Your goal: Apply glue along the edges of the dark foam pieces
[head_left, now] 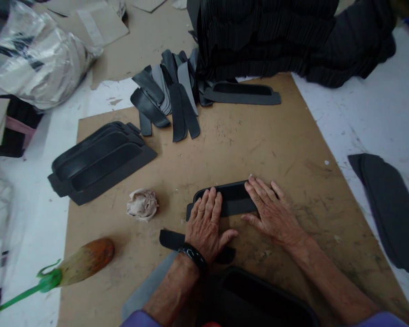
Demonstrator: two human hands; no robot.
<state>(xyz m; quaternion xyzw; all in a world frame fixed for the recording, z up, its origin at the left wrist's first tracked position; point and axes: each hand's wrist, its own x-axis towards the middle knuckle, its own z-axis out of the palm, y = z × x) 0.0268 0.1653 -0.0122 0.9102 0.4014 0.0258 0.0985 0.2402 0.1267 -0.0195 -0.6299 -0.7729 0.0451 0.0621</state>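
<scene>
From my head view, the left hand (204,227) and right hand (274,213) lie palm-down on the black panel (234,198) atop the brown board (238,150), each grip unclosed, probably keeping it flat, though shadow obscures it.

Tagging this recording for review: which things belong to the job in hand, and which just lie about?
In the work:
- dark piece under left hand and right hand
- probably the leftmost dark stack

Apparently lying about:
- plastic bag
- crumpled wad

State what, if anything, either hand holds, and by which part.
Nothing looks held: the left hand and right hand rest on the black piece, toward its opposite ends.
</scene>
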